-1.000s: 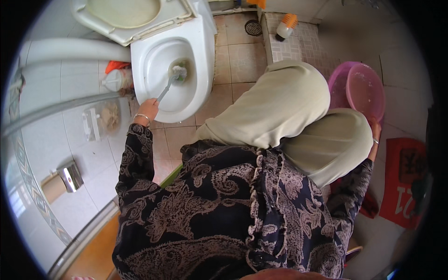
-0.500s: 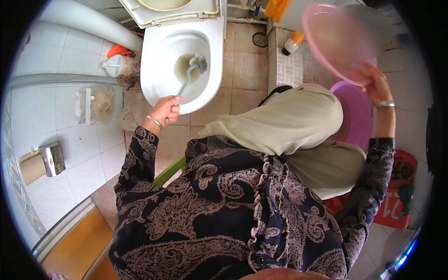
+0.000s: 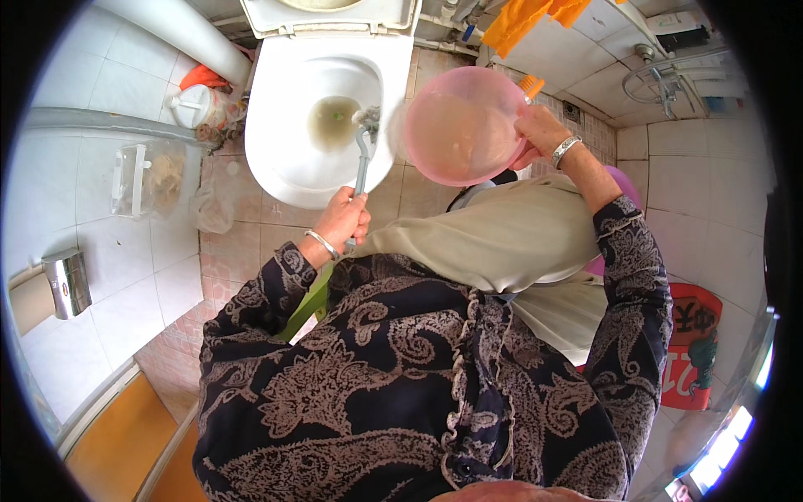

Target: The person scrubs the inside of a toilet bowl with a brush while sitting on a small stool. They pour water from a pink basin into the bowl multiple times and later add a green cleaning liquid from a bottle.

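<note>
My left hand [image 3: 343,220] is closed round the grey handle of a toilet brush [image 3: 362,163]. The bristle head sits inside the white toilet bowl [image 3: 266,125], against its right inner wall. Cloudy water stands at the bottom of the bowl, and the seat and lid are raised. With my right hand [image 3: 542,134] I grip the right rim of a pink basin [image 3: 464,125], fingers wrapped over its edge. The basin holds some water and hangs just right of the toilet, above the floor and my knee.
A purple basin [image 3: 623,186] stands partly hidden behind my right forearm. Left of the toilet are a white jug [image 3: 192,106] and a plastic bag [image 3: 213,209]. A green stool [image 3: 305,309] shows beside my hip. An orange cloth [image 3: 523,23] hangs at the back; a red bag [image 3: 693,343] lies right.
My right hand has brought the pink basin leftward, from above the purple basin to beside the toilet. The brush head has shifted to the bowl's right wall with my left hand.
</note>
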The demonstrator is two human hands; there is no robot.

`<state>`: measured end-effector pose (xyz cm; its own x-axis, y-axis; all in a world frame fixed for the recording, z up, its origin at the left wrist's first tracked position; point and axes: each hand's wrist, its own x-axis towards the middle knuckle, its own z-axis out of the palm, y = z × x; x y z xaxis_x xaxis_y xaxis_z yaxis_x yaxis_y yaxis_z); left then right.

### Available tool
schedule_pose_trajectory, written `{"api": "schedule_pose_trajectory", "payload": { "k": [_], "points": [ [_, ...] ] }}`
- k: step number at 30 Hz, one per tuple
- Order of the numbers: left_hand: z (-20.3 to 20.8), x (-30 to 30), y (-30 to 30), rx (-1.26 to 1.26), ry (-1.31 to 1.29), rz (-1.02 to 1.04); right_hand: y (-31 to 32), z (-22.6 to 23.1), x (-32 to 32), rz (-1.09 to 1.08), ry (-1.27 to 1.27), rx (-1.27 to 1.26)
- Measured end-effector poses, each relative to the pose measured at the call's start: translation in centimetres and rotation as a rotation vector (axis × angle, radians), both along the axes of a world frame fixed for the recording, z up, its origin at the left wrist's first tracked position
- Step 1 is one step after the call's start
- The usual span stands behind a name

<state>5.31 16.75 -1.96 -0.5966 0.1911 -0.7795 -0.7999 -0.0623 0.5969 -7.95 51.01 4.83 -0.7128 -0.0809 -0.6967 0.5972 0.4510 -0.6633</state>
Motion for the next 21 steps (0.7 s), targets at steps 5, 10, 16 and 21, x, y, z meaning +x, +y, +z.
{"api": "schedule_pose_trajectory", "payload": {
  "k": [5, 10, 16, 21],
  "points": [
    [-0.8, 1.4, 0.9, -0.025, 0.082, -0.025, -0.5, 0.5, 0.2, -0.123, 0.013, -0.091],
    [-1.2, 1.1, 0.3, -0.145, 0.234, -0.097, -1.1, 1.3, -1.8, -0.29, 0.105, -0.173],
    [-1.4, 0.9, 0.0, -0.211, 0.293, -0.138, -1.6, 1.3, -4.4, -0.262, 0.207, -0.085],
    [-2.2, 1.2, -1.3, -0.08, 0.158, 0.015, -1.9, 2.4, -4.4, -0.349, 0.182, -0.223]
  ]
}}
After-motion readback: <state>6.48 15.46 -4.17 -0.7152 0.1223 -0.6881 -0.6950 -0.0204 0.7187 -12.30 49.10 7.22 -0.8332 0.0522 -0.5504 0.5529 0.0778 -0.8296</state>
